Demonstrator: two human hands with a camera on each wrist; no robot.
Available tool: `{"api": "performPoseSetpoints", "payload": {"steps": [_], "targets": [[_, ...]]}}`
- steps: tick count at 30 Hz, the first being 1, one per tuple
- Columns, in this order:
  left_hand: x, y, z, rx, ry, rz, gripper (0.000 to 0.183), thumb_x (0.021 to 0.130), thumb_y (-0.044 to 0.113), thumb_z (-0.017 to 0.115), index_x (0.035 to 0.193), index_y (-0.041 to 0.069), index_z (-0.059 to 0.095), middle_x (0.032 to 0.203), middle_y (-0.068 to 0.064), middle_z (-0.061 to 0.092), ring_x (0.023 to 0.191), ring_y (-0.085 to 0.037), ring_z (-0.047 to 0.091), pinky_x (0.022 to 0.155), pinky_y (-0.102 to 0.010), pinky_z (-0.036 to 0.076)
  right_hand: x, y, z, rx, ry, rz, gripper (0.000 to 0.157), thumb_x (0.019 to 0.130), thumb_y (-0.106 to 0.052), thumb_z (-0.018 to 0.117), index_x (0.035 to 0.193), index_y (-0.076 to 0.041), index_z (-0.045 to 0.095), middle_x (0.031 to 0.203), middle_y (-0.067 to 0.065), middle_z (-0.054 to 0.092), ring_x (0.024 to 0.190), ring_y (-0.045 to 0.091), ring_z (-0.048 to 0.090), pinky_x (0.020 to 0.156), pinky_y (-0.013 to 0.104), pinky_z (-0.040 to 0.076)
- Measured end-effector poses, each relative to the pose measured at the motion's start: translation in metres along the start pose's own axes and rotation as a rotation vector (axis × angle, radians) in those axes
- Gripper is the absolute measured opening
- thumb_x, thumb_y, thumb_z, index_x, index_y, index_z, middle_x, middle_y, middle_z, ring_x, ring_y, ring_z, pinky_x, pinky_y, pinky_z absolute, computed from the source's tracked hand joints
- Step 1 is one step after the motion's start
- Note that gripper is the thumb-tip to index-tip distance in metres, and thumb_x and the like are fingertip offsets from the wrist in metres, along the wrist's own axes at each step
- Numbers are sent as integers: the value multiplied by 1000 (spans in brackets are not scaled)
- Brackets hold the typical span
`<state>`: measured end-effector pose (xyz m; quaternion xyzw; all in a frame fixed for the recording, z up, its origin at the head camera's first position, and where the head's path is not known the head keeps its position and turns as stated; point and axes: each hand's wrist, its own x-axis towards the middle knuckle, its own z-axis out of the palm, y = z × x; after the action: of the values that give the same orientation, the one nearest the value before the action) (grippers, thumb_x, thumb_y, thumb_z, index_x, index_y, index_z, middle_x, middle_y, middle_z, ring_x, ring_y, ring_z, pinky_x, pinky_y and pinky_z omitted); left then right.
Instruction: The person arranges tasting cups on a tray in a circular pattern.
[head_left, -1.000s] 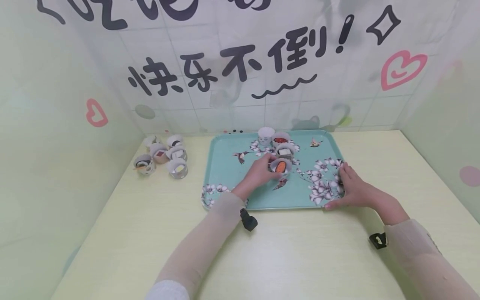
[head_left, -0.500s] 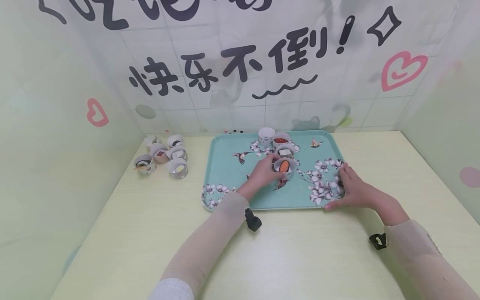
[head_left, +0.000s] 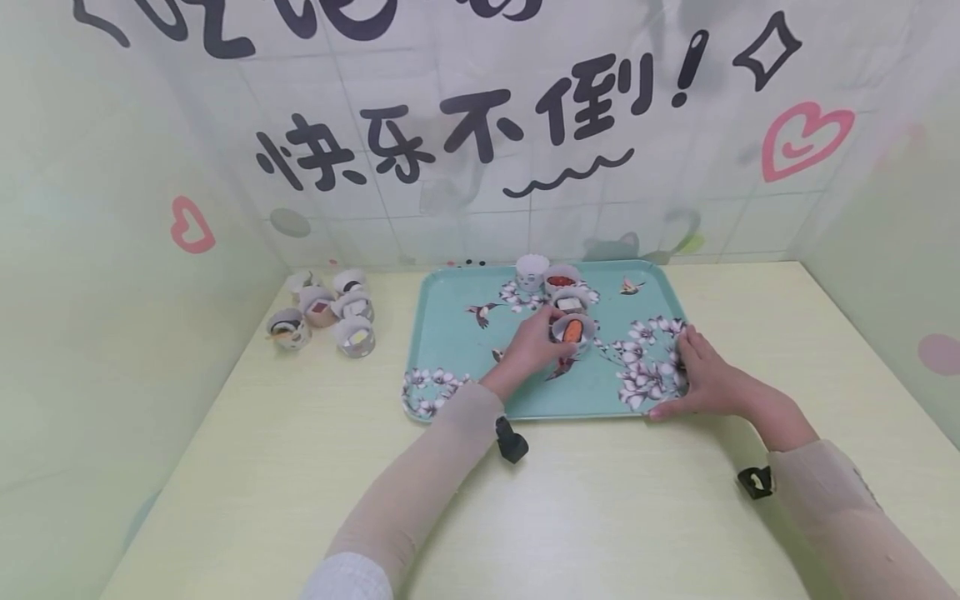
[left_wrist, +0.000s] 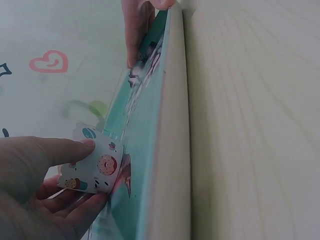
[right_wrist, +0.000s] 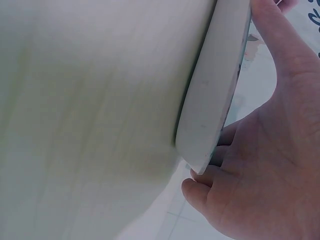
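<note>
In the head view my left hand [head_left: 531, 343] grips a small paper baking cup [head_left: 587, 340] holding an orange-topped piece [head_left: 573, 331] that looks like sushi. The left wrist view shows the cup's white wall [left_wrist: 107, 162] printed with doughnuts, thumb on one side and fingers on the other. It is close over a teal floral tray [head_left: 450, 333]. My right hand [head_left: 708, 382] holds the tray's near right corner, thumb at the front rim and fingers along the right side. Behind the gripped cup stand a cup with a white piece [head_left: 570, 303], one with red filling [head_left: 562, 280] and a white cup [head_left: 532, 273].
Several more filled paper cups cluster on the table at the left, among them one with a yellow piece [head_left: 356, 337] and one with a dark-red square [head_left: 318, 307]. A printed wall covering [head_left: 465, 225] rises behind the table [head_left: 600, 500].
My left hand has shifted slightly to the right with the orange-topped cup, bringing it nearly in line in front of the cup with the white piece. The right hand and tray stay put.
</note>
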<state>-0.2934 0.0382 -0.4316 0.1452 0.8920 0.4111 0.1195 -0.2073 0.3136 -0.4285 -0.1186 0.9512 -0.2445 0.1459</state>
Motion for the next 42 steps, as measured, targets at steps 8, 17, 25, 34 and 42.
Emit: {"api": "performPoseSetpoints", "payload": {"steps": [8,17,25,34,42], "targets": [[-2,2,1,-17,22,-5,53,90,22,75,136,11,50,133,-8,60,115,-20,59,95,-35,54,0,-1,-1,-6,-3,0,141,68,-50,87,148,21,-4,154,46,-13,146,59,-10,117,72,10],[-3,1,-1,-72,31,-20,54,89,17,76,134,10,50,132,-8,60,121,-22,60,100,-37,55,0,-3,-1,-9,2,2,141,68,-50,87,148,22,-3,154,46,-12,146,59,-8,117,72,11],[-7,0,-5,-121,35,-38,52,88,16,77,132,11,52,132,-7,61,122,-22,62,99,-36,56,1,-4,0,-14,8,-1,141,67,-50,88,148,23,-2,154,46,-10,146,60,-7,117,72,11],[-11,-5,-11,-128,47,-19,53,86,19,79,131,12,53,133,-6,61,123,-23,62,101,-36,55,2,0,2,-6,1,2,142,67,-50,88,148,23,-4,154,46,-12,145,60,-8,117,72,10],[-13,-7,-19,-138,38,-16,51,86,19,79,130,11,54,134,-5,61,124,-23,62,101,-34,55,2,1,1,-13,2,-3,142,68,-50,88,148,22,-4,153,47,-13,145,60,-8,117,72,11]]}}
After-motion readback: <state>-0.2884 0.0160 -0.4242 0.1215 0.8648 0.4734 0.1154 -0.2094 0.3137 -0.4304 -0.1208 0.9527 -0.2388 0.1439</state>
